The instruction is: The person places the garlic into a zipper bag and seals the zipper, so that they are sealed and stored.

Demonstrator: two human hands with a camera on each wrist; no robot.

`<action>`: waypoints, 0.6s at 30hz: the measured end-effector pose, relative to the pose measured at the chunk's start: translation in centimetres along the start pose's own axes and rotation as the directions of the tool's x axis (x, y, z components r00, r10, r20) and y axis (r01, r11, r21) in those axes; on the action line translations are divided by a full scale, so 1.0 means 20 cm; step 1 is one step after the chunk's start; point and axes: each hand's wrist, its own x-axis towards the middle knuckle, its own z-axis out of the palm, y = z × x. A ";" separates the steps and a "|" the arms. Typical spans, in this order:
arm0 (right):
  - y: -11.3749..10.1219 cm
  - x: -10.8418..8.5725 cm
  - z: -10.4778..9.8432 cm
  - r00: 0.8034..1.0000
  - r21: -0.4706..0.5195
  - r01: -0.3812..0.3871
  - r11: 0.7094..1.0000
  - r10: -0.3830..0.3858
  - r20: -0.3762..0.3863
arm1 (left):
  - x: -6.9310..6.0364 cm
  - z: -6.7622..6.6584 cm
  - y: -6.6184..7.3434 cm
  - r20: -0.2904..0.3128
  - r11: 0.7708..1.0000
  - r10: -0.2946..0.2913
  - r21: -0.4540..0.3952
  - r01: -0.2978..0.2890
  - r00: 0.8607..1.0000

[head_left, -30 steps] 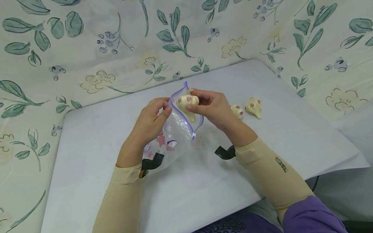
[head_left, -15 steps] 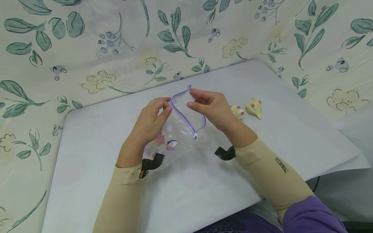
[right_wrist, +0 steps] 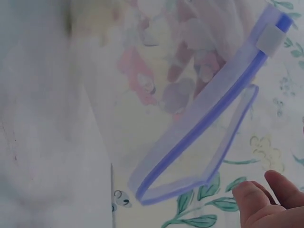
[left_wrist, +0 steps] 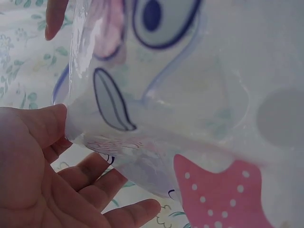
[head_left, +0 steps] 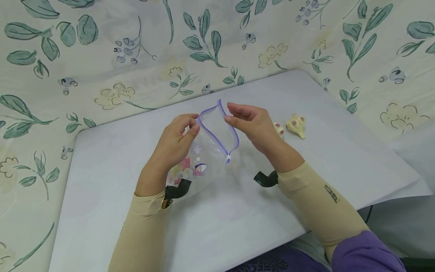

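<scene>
My left hand point(head_left: 175, 139) pinches the edge of a clear zip bag point(head_left: 212, 155) with purple slider rims and sea-creature prints. In the left wrist view the thumb point(left_wrist: 52, 123) lies at the plastic and the other fingers are behind it. The bag's mouth gapes to the right. A pale yellow shape point(head_left: 174, 172) shows blurrily through the lower bag, partly covered by the left wrist. My right hand point(head_left: 255, 124) holds nothing, fingers loosely bent beside the purple rim point(right_wrist: 209, 111); the right wrist view shows its fingers point(right_wrist: 251, 199) apart from the rim.
Two yellowish garlic bulbs with pink marks lie on the white table point(head_left: 340, 151): one bulb point(head_left: 296, 125) in full view, the other bulb point(head_left: 278, 130) partly behind the right hand. A leaf-patterned cloth point(head_left: 238, 45) stands along the table's back and sides.
The right hand has let go of a garlic bulb inside the bag's mouth, and the bulb has dropped toward the bag's bottom. That hand then moved slightly right. The left hand has stayed put.
</scene>
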 end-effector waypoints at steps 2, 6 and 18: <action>0.01 -0.01 -0.03 1.000 0.009 -0.013 1.000 0.013 -0.011 | 0.00 0.00 0.00 0.000 1.000 0.000 -0.001 0.000 1.000; 0.04 -0.03 -0.10 0.999 0.011 -0.029 1.000 0.029 -0.038 | 0.00 0.00 0.00 -0.001 1.000 0.002 0.001 -0.002 1.000; 0.12 -0.07 -0.33 0.985 -0.018 -0.051 0.999 0.048 -0.163 | 0.00 0.00 0.00 0.004 1.000 -0.017 0.008 0.017 1.000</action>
